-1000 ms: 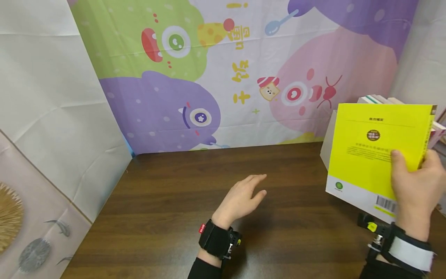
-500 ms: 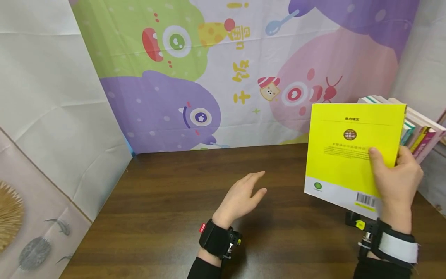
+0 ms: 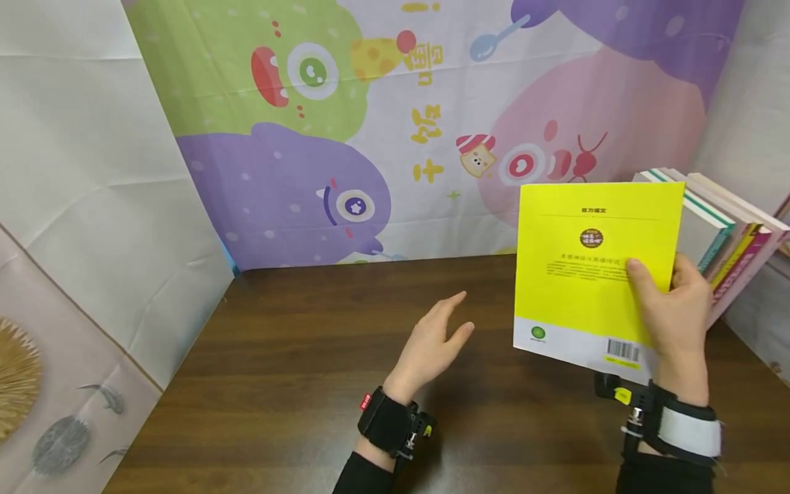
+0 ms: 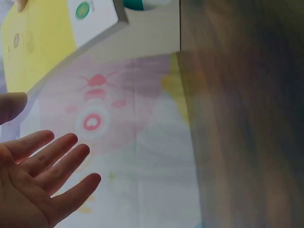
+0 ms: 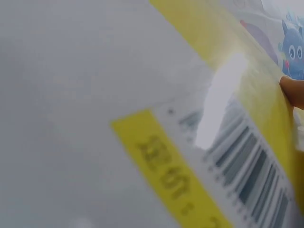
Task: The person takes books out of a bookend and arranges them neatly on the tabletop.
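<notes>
A yellow book (image 3: 586, 288) with a white band and a barcode along its bottom is held up at the right of the head view. My right hand (image 3: 675, 315) grips its right edge, thumb on the printed cover and fingers behind. The barcode (image 5: 247, 166) fills much of the right wrist view, with the thumb at the right border. My left hand (image 3: 428, 346) hovers over the table with fingers spread and nothing in them. In the left wrist view, its palm and fingers (image 4: 61, 164) are apart from the yellow book (image 4: 42, 38).
Several upright books (image 3: 734, 233) stand in a leaning row at the back right, partly behind the yellow book. The brown wooden table (image 3: 308, 384) reaches back to a cartoon-printed cloth (image 3: 296, 199). White sheeting (image 3: 74, 137) hangs along the left side.
My right hand has carried the yellow book leftward, uncovering more of the book row behind it. My left hand has tilted slightly, its fingertips a little higher.
</notes>
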The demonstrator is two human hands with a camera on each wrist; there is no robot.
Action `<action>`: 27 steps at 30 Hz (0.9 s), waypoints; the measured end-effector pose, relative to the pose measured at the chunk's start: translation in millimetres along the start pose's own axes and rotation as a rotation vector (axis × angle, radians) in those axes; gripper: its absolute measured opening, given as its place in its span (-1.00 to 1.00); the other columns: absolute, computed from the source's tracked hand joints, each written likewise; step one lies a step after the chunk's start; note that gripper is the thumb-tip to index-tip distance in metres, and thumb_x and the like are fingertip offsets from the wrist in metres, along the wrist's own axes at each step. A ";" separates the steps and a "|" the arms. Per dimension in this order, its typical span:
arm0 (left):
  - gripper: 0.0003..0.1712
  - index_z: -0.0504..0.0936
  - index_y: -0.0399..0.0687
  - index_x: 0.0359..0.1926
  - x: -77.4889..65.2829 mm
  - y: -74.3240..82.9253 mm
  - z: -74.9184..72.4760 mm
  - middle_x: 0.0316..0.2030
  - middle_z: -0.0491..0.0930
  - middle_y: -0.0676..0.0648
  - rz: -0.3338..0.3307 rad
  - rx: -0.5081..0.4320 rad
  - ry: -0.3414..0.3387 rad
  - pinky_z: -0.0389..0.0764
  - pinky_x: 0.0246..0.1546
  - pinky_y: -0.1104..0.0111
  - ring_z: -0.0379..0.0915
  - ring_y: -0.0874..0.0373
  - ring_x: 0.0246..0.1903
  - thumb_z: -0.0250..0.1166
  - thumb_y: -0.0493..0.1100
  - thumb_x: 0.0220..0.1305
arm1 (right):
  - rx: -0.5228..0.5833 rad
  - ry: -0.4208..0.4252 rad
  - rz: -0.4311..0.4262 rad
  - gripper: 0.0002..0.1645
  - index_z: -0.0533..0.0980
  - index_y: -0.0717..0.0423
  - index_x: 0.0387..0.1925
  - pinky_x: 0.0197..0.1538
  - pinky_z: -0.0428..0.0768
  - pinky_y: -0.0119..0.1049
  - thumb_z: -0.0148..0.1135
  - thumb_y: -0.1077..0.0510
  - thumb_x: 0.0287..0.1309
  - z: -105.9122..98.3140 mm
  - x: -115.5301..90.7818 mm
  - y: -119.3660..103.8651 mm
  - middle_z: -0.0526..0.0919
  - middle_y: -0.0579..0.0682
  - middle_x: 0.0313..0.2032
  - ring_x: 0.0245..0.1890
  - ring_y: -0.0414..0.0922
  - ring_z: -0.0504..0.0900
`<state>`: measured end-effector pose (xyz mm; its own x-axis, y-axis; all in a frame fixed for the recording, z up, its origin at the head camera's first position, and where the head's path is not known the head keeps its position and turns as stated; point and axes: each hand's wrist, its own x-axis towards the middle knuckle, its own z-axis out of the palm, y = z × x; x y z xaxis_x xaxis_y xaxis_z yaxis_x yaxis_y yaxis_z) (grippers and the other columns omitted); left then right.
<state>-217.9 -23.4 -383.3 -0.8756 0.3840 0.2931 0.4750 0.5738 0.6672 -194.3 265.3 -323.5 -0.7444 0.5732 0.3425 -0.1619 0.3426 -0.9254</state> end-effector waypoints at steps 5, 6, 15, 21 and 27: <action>-0.35 0.10 0.13 0.36 -0.3 3.3 7.1 0.28 0.24 0.05 -0.013 -0.071 -0.041 0.30 0.19 0.16 0.20 0.14 0.24 0.03 0.10 0.30 | 0.067 -0.051 0.020 -0.71 0.45 -0.07 -0.12 -0.54 0.47 -0.61 0.23 0.07 0.09 3.9 -1.4 -2.5 0.56 -0.28 -0.44 -0.59 -0.37 0.54; -0.34 0.09 0.11 0.36 -0.2 4.2 8.3 0.28 0.24 0.05 -0.008 -0.087 -0.044 0.31 0.19 0.16 0.21 0.13 0.23 0.04 0.10 0.30 | 0.078 -0.055 0.017 -0.72 0.46 -0.07 -0.12 -0.54 0.47 -0.61 0.23 0.08 0.09 4.9 -2.0 -2.9 0.56 -0.27 -0.44 -0.59 -0.37 0.55; -0.24 0.01 0.08 0.39 0.7 13.4 14.5 0.31 0.17 0.05 -0.022 -0.265 -0.026 0.33 0.18 0.23 0.23 0.12 0.22 0.10 0.09 0.26 | 0.125 -0.140 -0.040 -0.66 0.45 -0.02 -0.05 -0.52 0.51 -0.58 0.21 0.06 0.11 14.7 -7.0 -6.4 0.59 -0.24 -0.41 -0.57 -0.34 0.59; -0.16 -0.07 0.06 0.40 1.6 16.0 17.6 0.33 0.12 0.04 -0.046 -0.241 -0.018 0.29 0.20 0.23 0.19 0.18 0.25 0.14 0.10 0.23 | 0.029 -0.174 -0.131 -0.59 0.42 0.09 0.00 -0.49 0.52 -0.56 0.17 0.02 0.14 25.8 -12.8 -7.4 0.56 -0.33 -0.42 -0.57 -0.35 0.57; -0.13 -0.14 0.12 0.41 3.4 15.3 19.4 0.29 0.18 0.05 -0.041 -0.290 -0.002 0.36 0.15 0.23 0.25 0.22 0.19 0.15 0.08 0.23 | 0.028 -0.207 -0.201 -0.59 0.42 0.20 -0.06 -0.52 0.51 -0.55 0.18 0.04 0.13 36.6 -17.3 -7.9 0.55 -0.31 -0.44 -0.59 -0.34 0.57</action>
<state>-212.0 0.7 -385.3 -0.8931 0.3665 0.2608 0.3940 0.3578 0.8466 -203.8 225.5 -328.0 -0.8118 0.3306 0.4813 -0.3350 0.4114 -0.8477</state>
